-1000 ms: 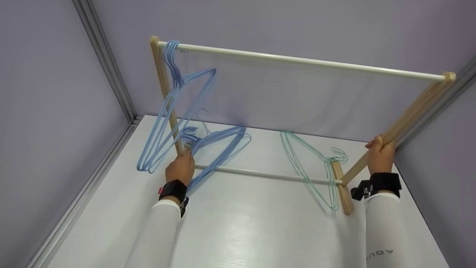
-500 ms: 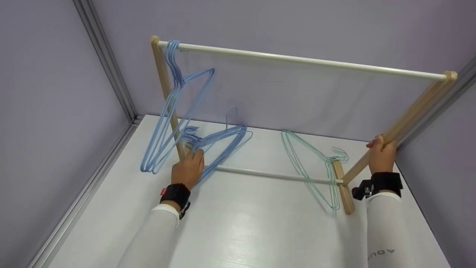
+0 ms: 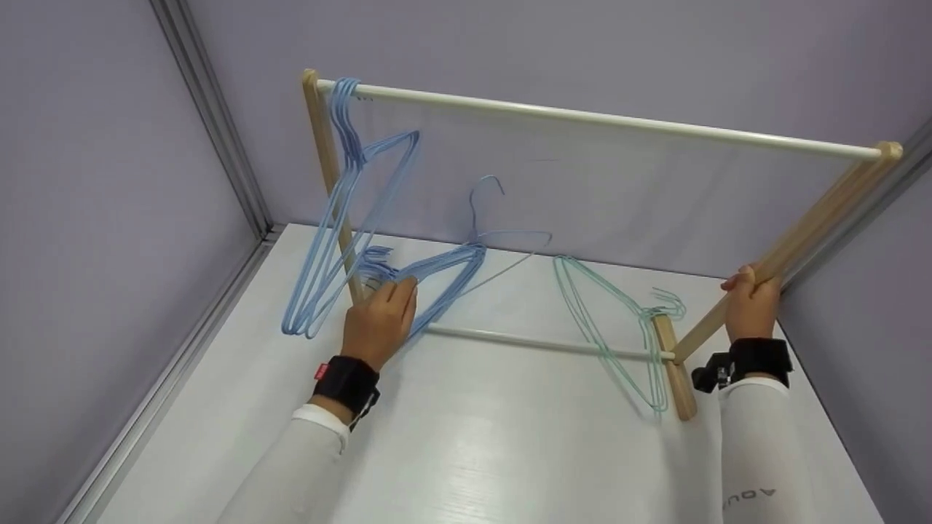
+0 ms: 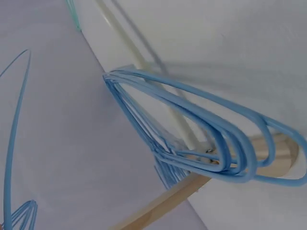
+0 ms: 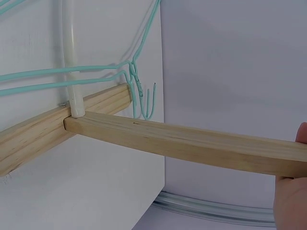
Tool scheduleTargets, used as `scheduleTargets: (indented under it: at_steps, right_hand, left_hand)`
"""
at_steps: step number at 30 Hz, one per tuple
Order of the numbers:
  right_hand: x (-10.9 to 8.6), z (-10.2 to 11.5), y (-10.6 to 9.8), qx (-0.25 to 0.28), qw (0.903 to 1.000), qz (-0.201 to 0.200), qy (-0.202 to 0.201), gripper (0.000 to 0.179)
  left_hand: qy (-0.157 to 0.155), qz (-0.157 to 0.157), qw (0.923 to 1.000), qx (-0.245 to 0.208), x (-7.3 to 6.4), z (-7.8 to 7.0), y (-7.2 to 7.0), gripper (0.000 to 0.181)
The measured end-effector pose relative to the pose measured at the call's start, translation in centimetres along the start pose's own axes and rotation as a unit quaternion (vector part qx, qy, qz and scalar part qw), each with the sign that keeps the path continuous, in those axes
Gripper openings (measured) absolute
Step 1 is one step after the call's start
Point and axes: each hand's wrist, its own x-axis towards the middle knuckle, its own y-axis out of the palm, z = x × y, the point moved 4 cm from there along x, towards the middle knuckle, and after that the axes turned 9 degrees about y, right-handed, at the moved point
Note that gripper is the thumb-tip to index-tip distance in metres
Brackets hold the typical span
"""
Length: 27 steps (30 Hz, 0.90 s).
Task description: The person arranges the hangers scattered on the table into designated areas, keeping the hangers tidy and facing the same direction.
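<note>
My left hand (image 3: 380, 324) pinches one light blue wire hanger (image 3: 510, 232). The hanger's hook points up against the back wall, and its near end is hidden behind the fingers. In the left wrist view, part of a blue wire (image 4: 8, 163) runs up the left side. Just behind the hand, a stack of blue hangers (image 3: 444, 260) lies across the rack's lower rod (image 4: 178, 125). On the right, my right hand (image 3: 752, 302) grips the wooden side post (image 3: 815, 218) of the garment rack; its thumb and part of the palm show in the right wrist view.
Several blue hangers (image 3: 352, 149) hang at the left end of the white top rod (image 3: 582, 118). Several mint green hangers (image 3: 646, 311) lean on the lower rod by the right wooden foot (image 3: 678, 386). Grey walls enclose the white table (image 3: 510, 437).
My left hand has moved right, off the left post area, with the blue hanger. The hanger's hook has risen and swung right. My right hand stays on the post.
</note>
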Motion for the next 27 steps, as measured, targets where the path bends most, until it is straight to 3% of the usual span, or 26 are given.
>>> scheduleTargets:
  at_steps: [6,19,27]
  right_hand:
    - [-0.3,0.2,-0.3,0.012,0.9999,-0.002,0.008,0.010]
    - [0.0,-0.4,-0.4,-0.010,0.9999,-0.006,0.004,0.017]
    - [0.1,-0.3,-0.2,-0.005,1.0000,0.000,0.000,0.017]
  left_hand:
    - [-0.022,-0.031,0.9985,-0.041,1.6,-0.5,-1.4,0.014]
    - [-0.022,-0.082,0.9908,-0.105,4.1,0.1,-3.9,0.011]
    - [-0.026,-0.142,0.9839,-0.106,4.7,0.8,-4.8,0.008]
